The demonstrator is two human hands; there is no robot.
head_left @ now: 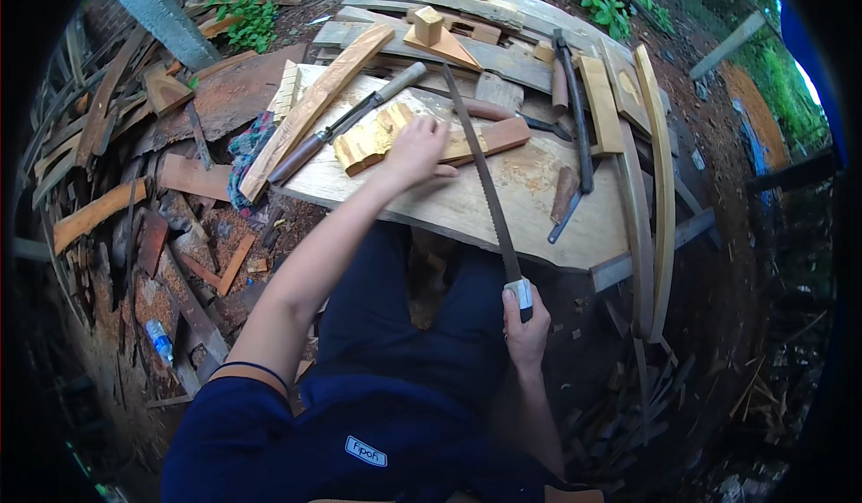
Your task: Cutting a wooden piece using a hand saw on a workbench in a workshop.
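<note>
My right hand [527, 328] is wrapped round the pale-wrapped handle of a handsaw [492, 193]. The long toothed blade points away from me over the workbench [359, 90] and crosses a narrow piece of wood; whether it touches cannot be told. That piece has a reddish-brown end [505, 135] to the right of the blade. My left hand [417, 153] rests, fingers curled, on a rough yellow wood block [373, 139] left of the blade, and partly hides where the pieces meet. Beyond the block lies a two-handled blade tool [350, 117].
A wooden-handled chisel [564, 200], a long dark metal tool [579, 117] and a hammer-like tool [516, 119] lie to the right. A long board [319, 108] slants at the left; a square wooden post on a triangular base [444, 47] stands behind. Scrap wood [197, 175] covers the left ground.
</note>
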